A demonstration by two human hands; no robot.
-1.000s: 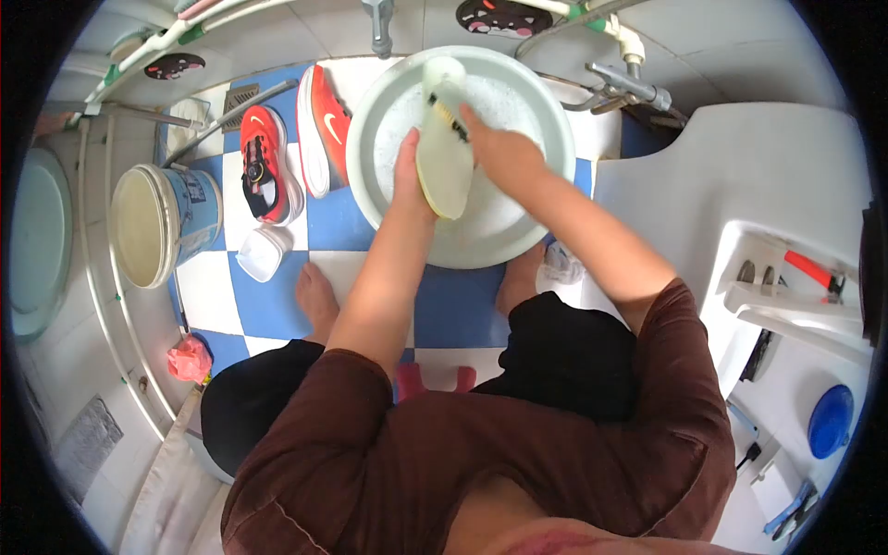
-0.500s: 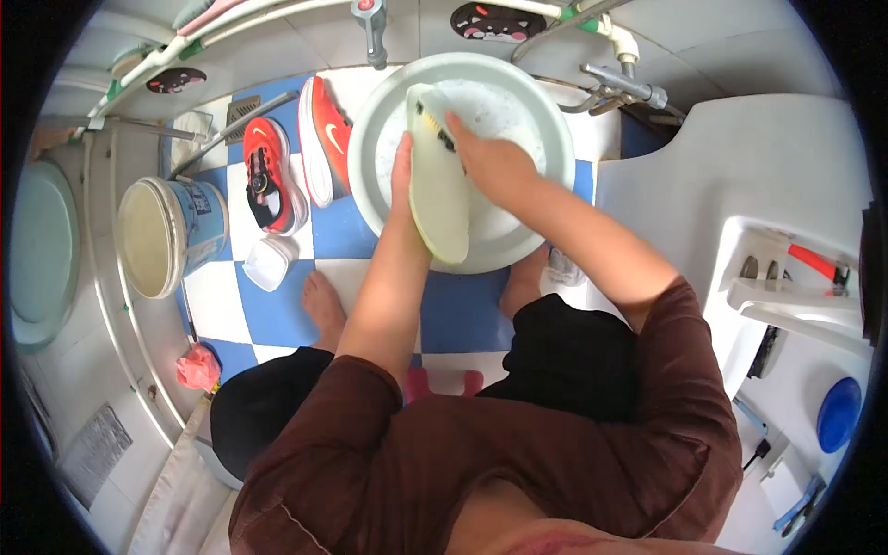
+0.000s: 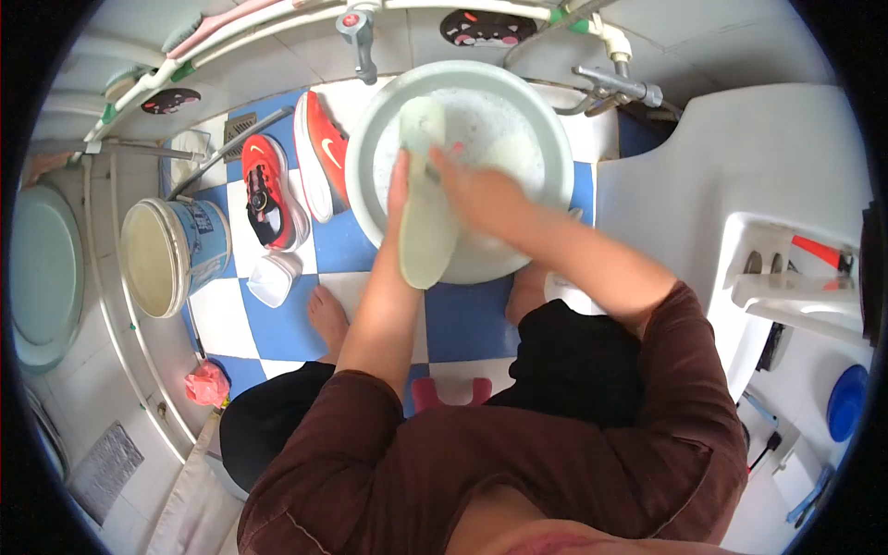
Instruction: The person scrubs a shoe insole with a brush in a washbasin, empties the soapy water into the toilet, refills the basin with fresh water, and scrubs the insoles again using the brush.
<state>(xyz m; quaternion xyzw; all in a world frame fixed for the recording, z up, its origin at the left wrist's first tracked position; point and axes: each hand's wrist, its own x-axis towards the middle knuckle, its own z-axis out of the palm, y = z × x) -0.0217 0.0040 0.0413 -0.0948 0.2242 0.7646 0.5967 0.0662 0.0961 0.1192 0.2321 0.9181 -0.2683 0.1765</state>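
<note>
A pale green insole (image 3: 427, 245) is held lengthwise over the light green basin (image 3: 361, 171). My left hand (image 3: 398, 192) is closed around its left edge, with most fingers hidden beneath it. On the insole's upper face, my right hand (image 3: 483, 196) is closed around a small brush (image 3: 433, 173), smeared by motion and mostly covered by the fingers. Sudsy water (image 3: 467, 106) fills the basin. A pale shape like another insole (image 3: 514, 153) lies in the water to the right.
Left of the basin are two red shoes, one upright (image 3: 266, 190) and one on its side (image 3: 319, 162). Nearby stand a white plastic container (image 3: 274, 279) and a bucket (image 3: 153, 259). A tap (image 3: 359, 42) juts from the wall; a white sink (image 3: 666, 194) is at right.
The right hand and brush have moved down along the insole and are blurred. The insole sits slightly lower and more upright in view. The whole view has shifted a little.
</note>
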